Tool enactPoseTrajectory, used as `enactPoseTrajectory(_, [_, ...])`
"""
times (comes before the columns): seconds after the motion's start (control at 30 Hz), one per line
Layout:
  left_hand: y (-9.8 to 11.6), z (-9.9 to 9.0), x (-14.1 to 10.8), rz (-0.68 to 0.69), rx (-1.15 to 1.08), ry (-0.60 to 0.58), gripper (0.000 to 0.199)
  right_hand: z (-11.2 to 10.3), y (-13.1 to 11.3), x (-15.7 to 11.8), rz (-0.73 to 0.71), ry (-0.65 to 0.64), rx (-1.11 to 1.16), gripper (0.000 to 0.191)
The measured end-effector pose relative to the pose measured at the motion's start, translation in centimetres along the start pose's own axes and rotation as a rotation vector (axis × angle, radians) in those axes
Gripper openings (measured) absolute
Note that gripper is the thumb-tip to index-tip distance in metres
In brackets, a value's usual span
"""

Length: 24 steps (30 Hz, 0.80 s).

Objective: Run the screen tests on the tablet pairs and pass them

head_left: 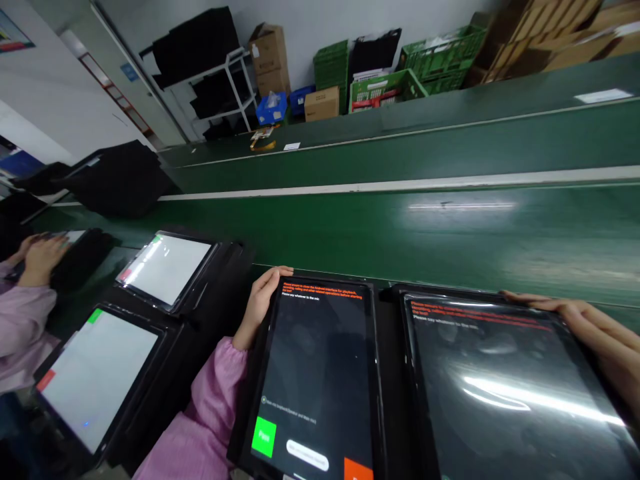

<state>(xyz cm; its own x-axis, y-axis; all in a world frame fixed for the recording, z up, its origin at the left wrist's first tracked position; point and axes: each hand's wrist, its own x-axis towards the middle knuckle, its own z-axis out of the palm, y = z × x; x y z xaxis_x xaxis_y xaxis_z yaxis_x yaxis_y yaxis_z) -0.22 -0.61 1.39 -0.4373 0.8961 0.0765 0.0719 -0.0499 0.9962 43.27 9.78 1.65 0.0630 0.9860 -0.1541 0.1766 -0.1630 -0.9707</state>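
My left hand (257,301), in a pink sleeve, grips the upper left corner of an upright-format tablet (320,360). Its dark screen carries red and white text at the top, a green "Pass" button and an orange button at the bottom. On the right, a second tablet (500,393) shows similar text under a bright light reflection. The fingers of my right hand (583,323) are hooked over its top right edge. Both tablets face up towards me, and the undersides of the hands are hidden behind them.
Left of me, two tablets with white screens, a near one (103,373) and a farther one (167,270), rest on black supports. A co-worker's hands (43,257) handle another device. Behind runs a green conveyor (350,227); beyond it stand green crates (385,90) and cartons (270,57).
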Motion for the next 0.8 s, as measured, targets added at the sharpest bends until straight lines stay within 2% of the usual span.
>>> enactPoseTrajectory(0.23, [-0.3, -0.2, -0.1, 0.01, -0.024, 0.0, 0.04, -0.2, 0.3, 0.0, -0.009, 0.022, -0.011, 0.054])
enactPoseTrajectory(0.37, [-0.9, -0.1, -0.3, 0.04, -0.045, 0.064, 0.041, -0.3, 0.6, -0.9, -0.04, 0.163, -0.084, 0.045])
enactPoseTrajectory(0.43, [-1.2, 0.0, -0.5, 0.064, -0.057, 0.11, 0.044, -0.4, 0.6, -1.2, -0.057, 0.194, -0.097, 0.04])
enactPoseTrajectory(0.63, [-1.5, -0.1, -1.2, 0.1, -0.069, 0.116, 0.05, -1.0, 0.9, -1.4, -0.098, 0.143, -0.106, 0.045])
enactPoseTrajectory(0.8, [-1.6, 0.0, -0.7, 0.105, -0.051, 0.099, 0.053, -0.9, 0.3, -1.3, -0.163, 0.093, -0.154, 0.046])
